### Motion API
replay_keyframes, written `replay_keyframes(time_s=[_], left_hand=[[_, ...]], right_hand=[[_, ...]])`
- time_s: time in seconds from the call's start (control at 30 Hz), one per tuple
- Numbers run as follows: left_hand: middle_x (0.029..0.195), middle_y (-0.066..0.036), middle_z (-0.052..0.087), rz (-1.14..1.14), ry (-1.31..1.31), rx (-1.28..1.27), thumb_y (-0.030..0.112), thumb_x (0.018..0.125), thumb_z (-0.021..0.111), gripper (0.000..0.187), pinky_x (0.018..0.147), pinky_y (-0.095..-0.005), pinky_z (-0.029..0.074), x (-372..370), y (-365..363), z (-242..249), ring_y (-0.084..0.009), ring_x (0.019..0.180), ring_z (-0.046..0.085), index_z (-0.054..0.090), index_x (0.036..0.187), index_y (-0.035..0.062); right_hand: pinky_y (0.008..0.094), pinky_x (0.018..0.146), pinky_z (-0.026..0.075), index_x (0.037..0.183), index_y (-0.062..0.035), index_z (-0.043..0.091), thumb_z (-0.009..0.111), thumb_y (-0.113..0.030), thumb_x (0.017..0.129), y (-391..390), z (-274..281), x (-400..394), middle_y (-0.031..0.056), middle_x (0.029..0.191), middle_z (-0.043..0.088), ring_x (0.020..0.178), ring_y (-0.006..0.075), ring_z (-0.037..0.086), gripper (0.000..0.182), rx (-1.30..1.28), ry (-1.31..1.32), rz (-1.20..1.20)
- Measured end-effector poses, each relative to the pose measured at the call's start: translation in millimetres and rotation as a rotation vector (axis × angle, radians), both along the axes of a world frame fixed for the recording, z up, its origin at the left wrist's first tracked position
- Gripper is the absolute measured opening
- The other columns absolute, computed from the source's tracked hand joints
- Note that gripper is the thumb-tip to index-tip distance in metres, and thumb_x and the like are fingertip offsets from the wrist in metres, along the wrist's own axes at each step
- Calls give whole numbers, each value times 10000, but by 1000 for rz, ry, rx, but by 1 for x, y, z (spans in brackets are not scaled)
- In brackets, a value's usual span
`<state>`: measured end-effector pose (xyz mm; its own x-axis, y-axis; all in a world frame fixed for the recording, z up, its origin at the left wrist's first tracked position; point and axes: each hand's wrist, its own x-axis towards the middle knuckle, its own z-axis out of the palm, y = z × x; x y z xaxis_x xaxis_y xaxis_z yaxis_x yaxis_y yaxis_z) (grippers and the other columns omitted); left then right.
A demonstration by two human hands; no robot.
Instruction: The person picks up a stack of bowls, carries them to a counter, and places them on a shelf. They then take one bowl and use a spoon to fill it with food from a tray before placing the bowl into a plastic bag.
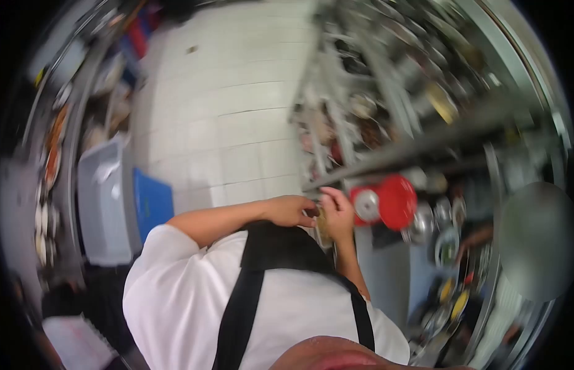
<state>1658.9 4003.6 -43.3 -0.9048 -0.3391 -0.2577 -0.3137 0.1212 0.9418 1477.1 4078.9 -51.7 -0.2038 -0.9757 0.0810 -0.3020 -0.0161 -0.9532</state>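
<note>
My left hand (289, 211) is in front of the black apron (287, 250) at waist height. Its fingers curl inward, and a small dark patch shows at the fingertips; I cannot make out what it is. Close beside it, slightly apart, my right hand (338, 213) is raised with fingers partly extended and nothing visible in them. A yellowish thing (323, 227) shows between and below the hands, too blurred to name. To the right of my right hand are a round red lid-like thing (398, 202) and a red item with a round metal top (366, 205).
A grey plastic bin (106, 206) and a blue bin (153, 200) stand at left. Metal shelving (392, 148) with pans and bowls lines the right. Tiled floor (237, 111) runs ahead. Another person's hand (475, 239) shows at right; someone in dark clothes (108, 283) is lower left.
</note>
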Motion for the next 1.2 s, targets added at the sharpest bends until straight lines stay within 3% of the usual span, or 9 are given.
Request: replay_keyframes(time_s=[0.2,0.47,0.63,0.73,0.8,1.0,1.07,1.13,1.2], left_hand=[[1128,-185,657,135,59,22,340,884,651,470,846,-372,499,78,-114,-3,-287,960,647,594,1209,5],[1041,-241,654,581,-646,-431,347,833,618,408,850,-498,507,195,-267,-209,-390,1002,627,635,1074,18],[1088,-244,664,827,-1117,75,348,802,647,407,912,-456,487,370,-229,-291,-373,1045,636,717,986,-8],[1000,-265,676,1431,-1054,438,334,809,658,421,693,-474,563,414,-195,-236,-387,851,688,699,955,-59],[891,-253,686,1518,-996,247,323,821,653,412,576,-450,574,436,-158,-276,-366,752,697,692,902,-80],[1001,-197,663,1886,-729,1122,253,932,566,295,706,-490,582,374,-189,-297,-338,875,690,663,1131,58],[1005,-203,662,1743,-666,1151,265,909,604,315,727,-516,569,373,-230,-299,-367,876,685,653,1157,77],[1001,-184,674,1621,-652,1196,234,881,619,340,726,-499,566,365,-280,-307,-338,858,689,633,1208,140],[789,-148,698,1483,-738,858,232,846,559,266,600,-397,555,398,-334,-333,-220,657,679,710,945,37]], right_hand=[[310,811,494,1095,5,649,586,-117,925,-116,-24,28,133,985,686,898,192,640,219,140,178,131],[335,778,505,1101,-1,652,578,-185,924,-269,-110,45,151,937,696,853,207,658,265,410,224,375],[316,738,493,1116,-25,657,607,-189,908,-438,-87,109,123,841,669,779,191,617,270,280,346,715],[306,730,493,1122,-24,655,613,-191,900,-547,-75,165,118,825,665,765,176,616,281,214,401,990],[306,729,494,1113,-20,657,617,-196,896,-616,-68,212,116,816,663,761,175,614,283,159,473,1127],[299,725,500,1085,-16,670,620,-205,891,-780,-145,321,103,814,672,766,171,628,276,31,566,1208],[287,680,504,1076,-33,685,611,-204,900,-825,-206,337,71,794,664,721,154,624,256,-66,523,1123],[281,567,496,1083,-79,676,605,-217,915,-841,-238,327,27,830,664,663,141,618,229,533,413,1040],[279,552,493,1109,-80,652,588,-276,925,-835,-217,314,41,882,652,666,143,603,277,894,391,1051]])
